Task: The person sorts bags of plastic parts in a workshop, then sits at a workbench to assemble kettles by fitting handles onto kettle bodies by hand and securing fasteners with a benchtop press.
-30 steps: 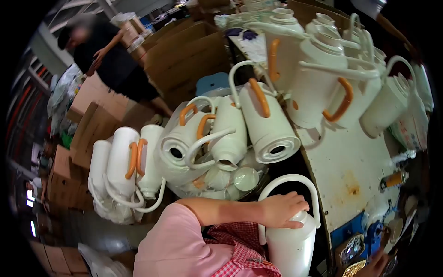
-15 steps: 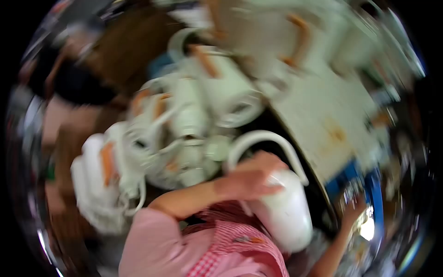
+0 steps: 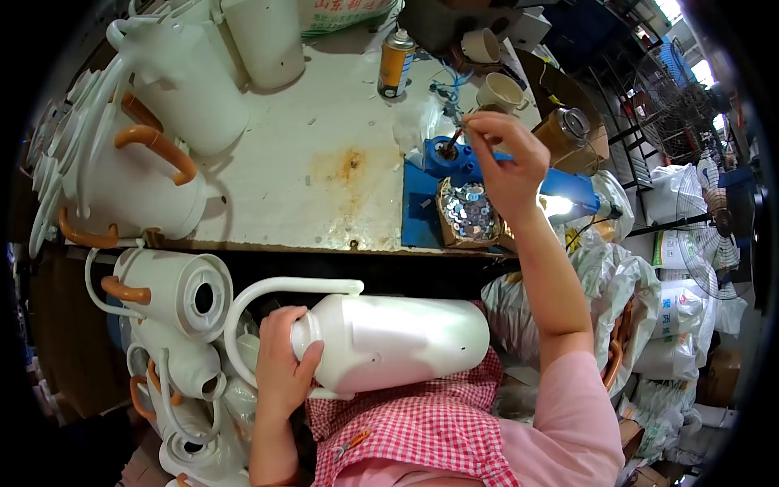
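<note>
A white thermos jug body (image 3: pixel 406 337) lies sideways across my lap, its curved carrying handle (image 3: pixel 276 286) toward the table. My left hand (image 3: pixel 284 353) is closed round its neck at the left end. Over the table's right side, my right hand (image 3: pixel 511 154) holds thumb and fingers pinched together; what is between the fingertips is too small to make out. Just below those fingertips, a thin dark rod (image 3: pixel 454 144) stands up from a blue tool (image 3: pixel 444 162). Beside it sits an open carton (image 3: pixel 469 215) of small shiny metal pieces, lit by a bright lamp (image 3: pixel 558 204).
White jugs with orange handles (image 3: pixel 162 150) stand on the table (image 3: pixel 276 191) at left. More jug bodies (image 3: pixel 182 292) are piled below them. A spray can (image 3: pixel 396 63) and beige cups (image 3: pixel 499 93) stand farther back. Plastic bags (image 3: pixel 604 284) and a fan (image 3: pixel 690 162) are at right.
The view has turned and sharpened. The jug, tilted down to the right in the earlier view, now lies level, my left hand still at its neck. My right hand has come above the blue tool.
</note>
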`<state>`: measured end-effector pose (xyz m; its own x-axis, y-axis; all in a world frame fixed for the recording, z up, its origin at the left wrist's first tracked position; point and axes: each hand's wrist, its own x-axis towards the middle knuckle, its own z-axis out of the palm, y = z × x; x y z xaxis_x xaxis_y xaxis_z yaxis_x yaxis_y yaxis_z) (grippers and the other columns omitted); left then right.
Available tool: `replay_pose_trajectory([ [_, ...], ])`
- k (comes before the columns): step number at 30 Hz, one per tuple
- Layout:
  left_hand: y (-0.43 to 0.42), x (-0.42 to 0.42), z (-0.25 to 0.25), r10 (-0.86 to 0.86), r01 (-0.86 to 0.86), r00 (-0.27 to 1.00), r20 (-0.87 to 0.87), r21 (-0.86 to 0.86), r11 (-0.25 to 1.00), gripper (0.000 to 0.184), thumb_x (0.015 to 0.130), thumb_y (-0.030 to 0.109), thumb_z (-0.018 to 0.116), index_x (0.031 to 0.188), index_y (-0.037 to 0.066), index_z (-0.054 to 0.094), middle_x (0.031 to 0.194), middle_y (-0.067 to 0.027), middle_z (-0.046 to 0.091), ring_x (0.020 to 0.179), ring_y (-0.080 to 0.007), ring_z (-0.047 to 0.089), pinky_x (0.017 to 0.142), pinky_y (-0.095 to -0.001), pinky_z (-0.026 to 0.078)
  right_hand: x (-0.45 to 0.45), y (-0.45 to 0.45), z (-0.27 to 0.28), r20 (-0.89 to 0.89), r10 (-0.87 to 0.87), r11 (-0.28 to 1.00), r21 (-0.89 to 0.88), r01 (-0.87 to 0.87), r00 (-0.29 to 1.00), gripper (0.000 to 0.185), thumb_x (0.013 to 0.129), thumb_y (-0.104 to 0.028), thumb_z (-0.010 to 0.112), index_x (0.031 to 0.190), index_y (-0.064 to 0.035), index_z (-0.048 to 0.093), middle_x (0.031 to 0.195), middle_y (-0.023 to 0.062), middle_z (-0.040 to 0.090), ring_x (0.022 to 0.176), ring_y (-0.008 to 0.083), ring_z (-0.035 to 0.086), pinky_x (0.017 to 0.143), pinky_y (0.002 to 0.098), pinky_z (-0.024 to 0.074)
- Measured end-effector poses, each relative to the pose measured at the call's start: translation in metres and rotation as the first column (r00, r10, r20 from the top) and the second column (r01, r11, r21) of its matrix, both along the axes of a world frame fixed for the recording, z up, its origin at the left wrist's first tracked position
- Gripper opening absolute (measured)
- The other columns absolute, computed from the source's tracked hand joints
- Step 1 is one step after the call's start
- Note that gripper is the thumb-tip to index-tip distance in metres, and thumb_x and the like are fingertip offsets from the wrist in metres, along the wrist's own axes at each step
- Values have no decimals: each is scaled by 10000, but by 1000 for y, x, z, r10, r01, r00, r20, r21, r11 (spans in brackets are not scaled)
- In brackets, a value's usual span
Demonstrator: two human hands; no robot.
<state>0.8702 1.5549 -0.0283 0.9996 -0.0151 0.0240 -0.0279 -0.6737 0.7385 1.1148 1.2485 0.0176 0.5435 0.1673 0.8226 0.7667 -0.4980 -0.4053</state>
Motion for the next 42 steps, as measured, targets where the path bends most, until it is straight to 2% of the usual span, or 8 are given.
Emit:
replay_pose_trajectory([
  [16,-1,7,-3,51,-50,998,20,-59,997,293,936,187,570,1177,25,605,1140,-191,590,1039,-375,556,949,-420,435,-3,-14,1,298,-30,912,-382,148,954,125,761,-42,747,861,-75,679,968,25,729,718,238,687,628,302,538],
  [20,33,-2,17,216,-204,974,73,-142,969,254,1032,172,472,1161,7,616,1173,-131,605,1095,-262,569,995,-365,426,-60,-30,-9,-103,-115,992,38,120,988,81,889,-92,673,927,-25,698,969,104,727,788,216,696,679,311,549],
  [24,72,-6,34,537,-503,839,86,-252,827,368,1065,289,407,1216,12,597,1218,-117,590,1114,-242,563,1003,-366,419,-126,-40,-49,-770,301,947,313,-78,563,216,972,-147,580,1046,44,649,998,119,713,881,190,685,810,314,545],
  [27,73,15,56,661,-629,745,92,-233,742,484,1059,408,379,1261,16,579,1237,-110,585,1133,-236,561,1007,-362,416,-127,16,-39,-663,654,733,675,-86,364,452,957,-126,617,1343,33,441,1102,94,673,976,173,656,897,294,516],
  [30,69,46,74,698,-682,716,-20,-229,694,571,1022,496,398,1293,23,567,1256,-99,580,1154,-222,557,1010,-362,416,-90,34,-7,-679,678,729,669,-143,280,391,929,-257,711,1148,54,624,988,66,694,915,111,640,813,280,535],
  [33,99,68,76,456,-440,889,-25,-317,840,500,1016,440,463,1370,96,541,1296,-56,594,1182,-179,556,1006,-332,426,-70,43,9,-536,685,661,741,-113,494,394,933,-263,713,1153,52,630,1003,62,701,862,109,639,778,274,537],
  [36,71,106,90,423,-407,901,-93,-515,754,535,1025,460,429,1369,62,527,1290,-70,591,1189,-170,550,1015,-335,419,-55,10,10,-573,539,765,640,-74,618,367,954,-238,685,1177,47,627,1003,62,708,862,125,655,778,281,544],
  [42,4,185,71,70,-16,980,186,-277,961,487,1081,397,359,1262,-9,557,1164,-119,610,1076,-169,580,951,-315,462,-46,-62,-28,-466,511,605,792,83,722,383,972,-220,651,1245,41,590,1138,98,684,1004,162,650,897,295,507],
])
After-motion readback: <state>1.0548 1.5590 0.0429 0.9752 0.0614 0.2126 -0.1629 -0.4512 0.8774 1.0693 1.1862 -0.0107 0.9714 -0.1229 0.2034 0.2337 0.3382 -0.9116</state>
